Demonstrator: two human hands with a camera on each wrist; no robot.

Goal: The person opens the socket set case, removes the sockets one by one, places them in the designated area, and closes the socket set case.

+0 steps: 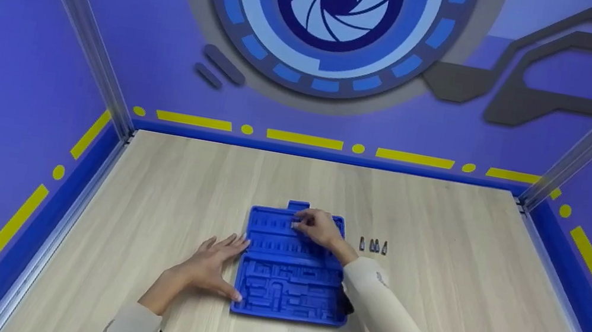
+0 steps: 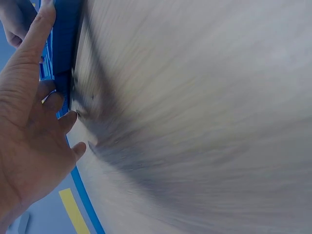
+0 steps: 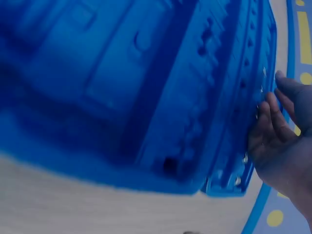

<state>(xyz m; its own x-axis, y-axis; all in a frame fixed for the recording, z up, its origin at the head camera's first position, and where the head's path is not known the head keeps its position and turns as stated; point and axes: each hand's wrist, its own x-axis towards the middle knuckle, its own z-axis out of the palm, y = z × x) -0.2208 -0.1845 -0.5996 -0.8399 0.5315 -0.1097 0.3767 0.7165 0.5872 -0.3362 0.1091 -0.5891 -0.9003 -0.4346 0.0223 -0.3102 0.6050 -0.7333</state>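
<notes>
A blue plastic bit case (image 1: pixel 289 309) lies unfolded on the table. Slot rows fill its far half and moulded recesses its near half. My left hand (image 1: pixel 210 265) rests at the case's left edge, fingers spread, thumb and fingertips against the rim. Over the far slot rows, my right hand (image 1: pixel 317 226) has its thumb and index tips bent down close to the slots. I cannot tell whether a bit is between them. Small silver bits (image 3: pixel 238 180) show in the outermost row beside the right hand (image 3: pixel 280 131). Several dark metal bits (image 1: pixel 373 245) stand right of the case.
The pale wooden table (image 1: pixel 180 176) is bordered by blue panels (image 1: pixel 315 124) at the back and sides. Metal posts (image 1: pixel 80 16) rise at the far corners. A latch tab (image 1: pixel 298 205) sticks out from the case's far edge.
</notes>
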